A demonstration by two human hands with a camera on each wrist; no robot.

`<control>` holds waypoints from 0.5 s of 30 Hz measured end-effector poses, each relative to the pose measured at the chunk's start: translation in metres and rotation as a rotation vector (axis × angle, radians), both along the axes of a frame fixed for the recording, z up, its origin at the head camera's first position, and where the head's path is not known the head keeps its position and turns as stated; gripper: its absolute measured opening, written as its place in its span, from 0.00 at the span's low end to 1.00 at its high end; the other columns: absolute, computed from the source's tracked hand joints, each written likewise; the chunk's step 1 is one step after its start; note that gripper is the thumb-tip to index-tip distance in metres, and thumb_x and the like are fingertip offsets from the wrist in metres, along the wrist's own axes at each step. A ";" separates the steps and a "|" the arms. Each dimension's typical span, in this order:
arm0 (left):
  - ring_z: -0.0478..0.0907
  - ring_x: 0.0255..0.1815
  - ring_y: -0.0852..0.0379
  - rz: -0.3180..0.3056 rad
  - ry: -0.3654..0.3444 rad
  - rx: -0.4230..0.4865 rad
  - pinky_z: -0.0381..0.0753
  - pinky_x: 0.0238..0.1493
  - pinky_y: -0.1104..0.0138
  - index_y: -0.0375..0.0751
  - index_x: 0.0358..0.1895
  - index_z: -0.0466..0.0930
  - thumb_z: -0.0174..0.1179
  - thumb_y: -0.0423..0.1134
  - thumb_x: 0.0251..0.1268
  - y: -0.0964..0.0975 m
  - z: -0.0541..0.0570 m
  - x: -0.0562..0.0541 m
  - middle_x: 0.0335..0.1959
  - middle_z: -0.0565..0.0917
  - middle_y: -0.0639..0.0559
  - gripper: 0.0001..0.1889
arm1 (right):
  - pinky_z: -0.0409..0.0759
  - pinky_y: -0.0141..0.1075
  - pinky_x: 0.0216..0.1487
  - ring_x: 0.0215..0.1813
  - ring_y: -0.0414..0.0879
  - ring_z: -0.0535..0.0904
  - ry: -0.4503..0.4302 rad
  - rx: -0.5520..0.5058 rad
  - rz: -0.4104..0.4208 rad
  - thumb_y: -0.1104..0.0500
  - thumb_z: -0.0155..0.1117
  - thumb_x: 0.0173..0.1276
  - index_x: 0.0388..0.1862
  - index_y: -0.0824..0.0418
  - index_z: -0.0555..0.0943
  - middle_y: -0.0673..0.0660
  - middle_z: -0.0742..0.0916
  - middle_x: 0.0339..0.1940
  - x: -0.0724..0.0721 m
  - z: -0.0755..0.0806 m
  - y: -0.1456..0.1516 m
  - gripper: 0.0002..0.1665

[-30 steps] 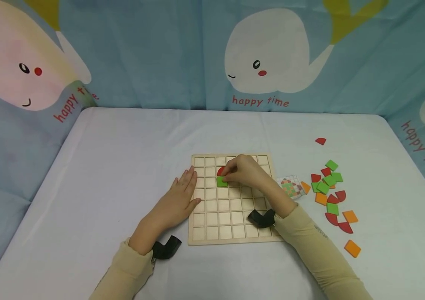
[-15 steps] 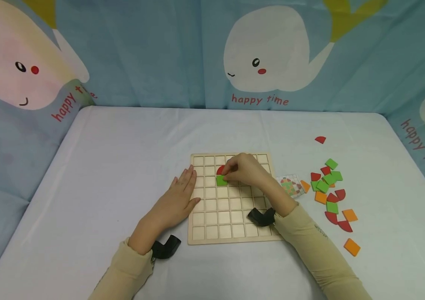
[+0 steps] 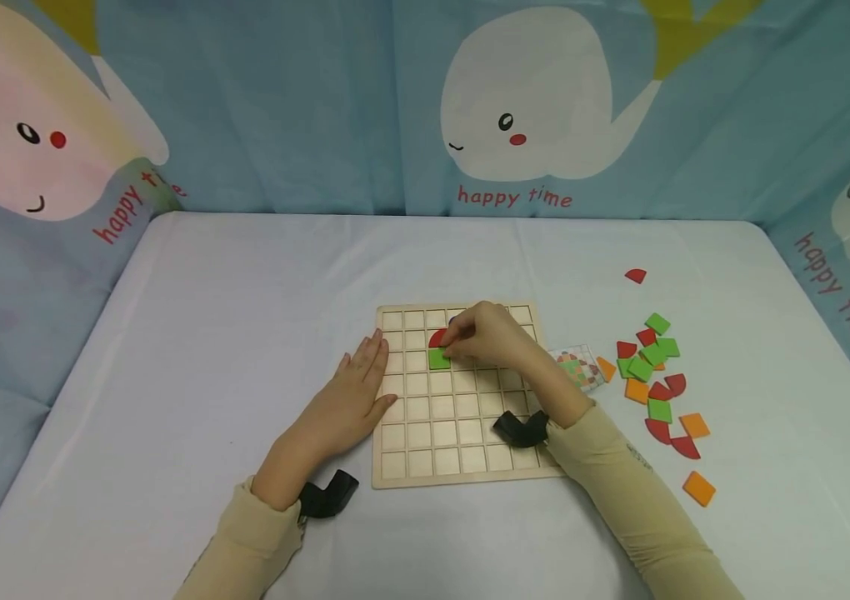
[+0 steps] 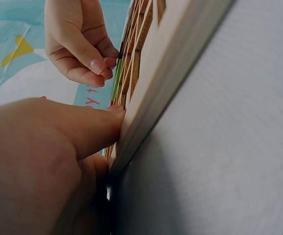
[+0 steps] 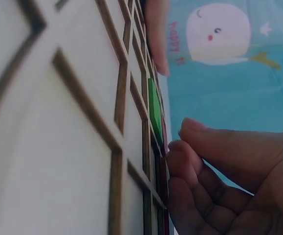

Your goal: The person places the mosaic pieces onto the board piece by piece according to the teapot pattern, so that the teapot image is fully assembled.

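A square wooden grid board (image 3: 432,460) lies on the white table. My left hand (image 3: 346,404) rests at the board's left edge with fairly straight fingers. In the left wrist view its thumb (image 4: 97,125) touches the rim. Curled over the upper middle cells is my right hand (image 3: 488,337). Its fingertips are beside a green square tile (image 3: 438,359) and a red quarter-circle tile (image 3: 437,337), both in cells. In the right wrist view the fingers touch or nearly touch the board beyond the green tile (image 5: 154,110); nothing shows between thumb and forefinger. The hand hides several cells.
A pattern card (image 3: 581,367) lies right of the board, partly behind the right forearm. Beyond it are scattered loose tiles: green squares (image 3: 660,410), red quarter-circles (image 3: 685,448) and orange squares (image 3: 698,488). One red tile (image 3: 636,275) lies farther back. Black wrist devices (image 3: 521,430) stick out from both wrists.
The whole head view has shifted slightly. Both hands keep nearly the same places on the board, and the green and red tiles stay in their cells.
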State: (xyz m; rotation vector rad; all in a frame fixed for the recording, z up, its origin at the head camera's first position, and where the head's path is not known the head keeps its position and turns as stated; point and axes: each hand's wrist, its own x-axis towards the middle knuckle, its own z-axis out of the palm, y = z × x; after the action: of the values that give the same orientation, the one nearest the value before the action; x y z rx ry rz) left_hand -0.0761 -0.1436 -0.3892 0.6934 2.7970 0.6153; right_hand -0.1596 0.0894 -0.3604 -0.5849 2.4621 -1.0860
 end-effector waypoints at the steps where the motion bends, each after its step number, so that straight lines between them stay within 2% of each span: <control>1: 0.39 0.75 0.41 -0.001 0.000 0.003 0.46 0.70 0.46 0.25 0.72 0.43 0.50 0.44 0.72 0.001 0.000 0.000 0.75 0.41 0.36 0.37 | 0.77 0.34 0.37 0.32 0.42 0.80 -0.005 -0.003 -0.006 0.63 0.72 0.57 0.29 0.61 0.87 0.50 0.87 0.28 0.000 0.001 0.001 0.02; 10: 0.40 0.74 0.40 0.001 0.012 0.004 0.46 0.70 0.45 0.23 0.71 0.44 0.50 0.43 0.71 0.000 0.001 0.001 0.74 0.42 0.34 0.37 | 0.76 0.36 0.39 0.35 0.43 0.79 -0.025 -0.033 -0.042 0.62 0.71 0.58 0.30 0.61 0.87 0.50 0.87 0.31 -0.004 0.006 0.019 0.02; 15: 0.40 0.74 0.40 0.002 0.014 0.014 0.46 0.70 0.45 0.23 0.71 0.44 0.50 0.42 0.71 0.001 -0.001 0.000 0.74 0.43 0.34 0.36 | 0.76 0.38 0.41 0.37 0.45 0.79 -0.029 -0.026 -0.089 0.61 0.71 0.58 0.33 0.62 0.87 0.51 0.87 0.32 -0.003 0.009 0.044 0.05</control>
State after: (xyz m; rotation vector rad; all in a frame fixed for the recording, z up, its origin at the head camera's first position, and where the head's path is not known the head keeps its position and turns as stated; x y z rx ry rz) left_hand -0.0757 -0.1429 -0.3900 0.7002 2.8088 0.6332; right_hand -0.1627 0.1330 -0.3516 -0.4675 2.4734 -1.1534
